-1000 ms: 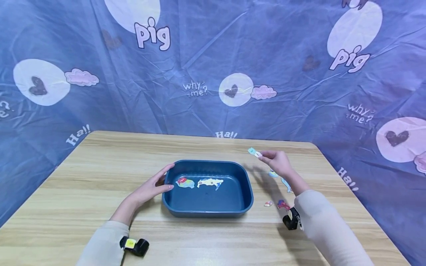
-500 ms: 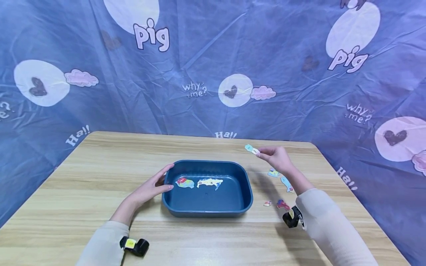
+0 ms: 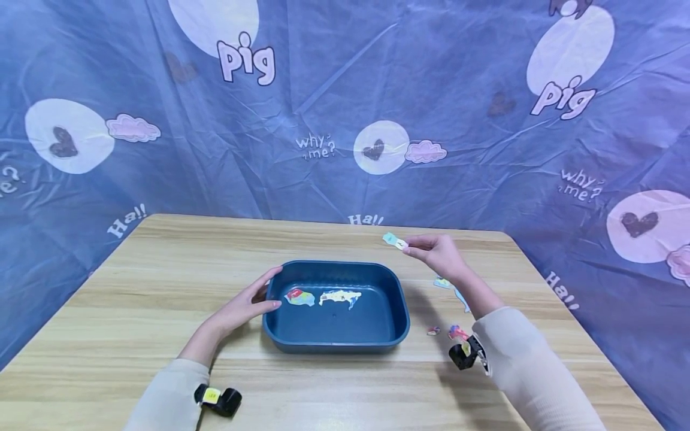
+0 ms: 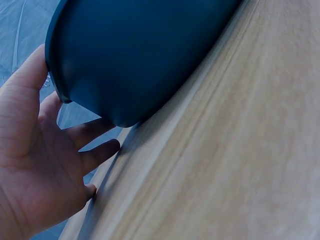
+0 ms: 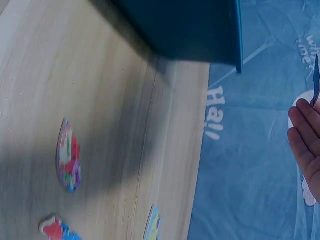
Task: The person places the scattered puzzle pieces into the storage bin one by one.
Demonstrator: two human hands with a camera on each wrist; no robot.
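Observation:
My right hand (image 3: 442, 258) pinches a flat light-blue and white puzzle piece (image 3: 395, 240) between thumb and fingers, raised beyond the back right corner of a dark blue plastic basin (image 3: 334, 345). In the right wrist view, only a thin dark edge of that piece (image 5: 316, 82) shows. My left hand (image 3: 245, 306) holds the basin's left side, thumb over the rim and fingers outside; the left wrist view shows this grip. Inside the basin lie a red, yellow and blue puzzle piece (image 3: 300, 297) and a cream one with blue edges (image 3: 339, 296).
Right of the basin, several pieces lie on the wooden table (image 3: 334, 389): a small reddish one (image 3: 433, 330), a red and blue one (image 3: 457, 332), a blue-yellow one (image 3: 442, 282) and a light-blue one (image 3: 460, 299) partly behind my forearm. A printed blue cloth (image 3: 323, 197) hangs behind.
My right hand has moved left and slightly away from me with the puzzle piece, nearer to the space behind the basin. The left hand and basin have stayed put.

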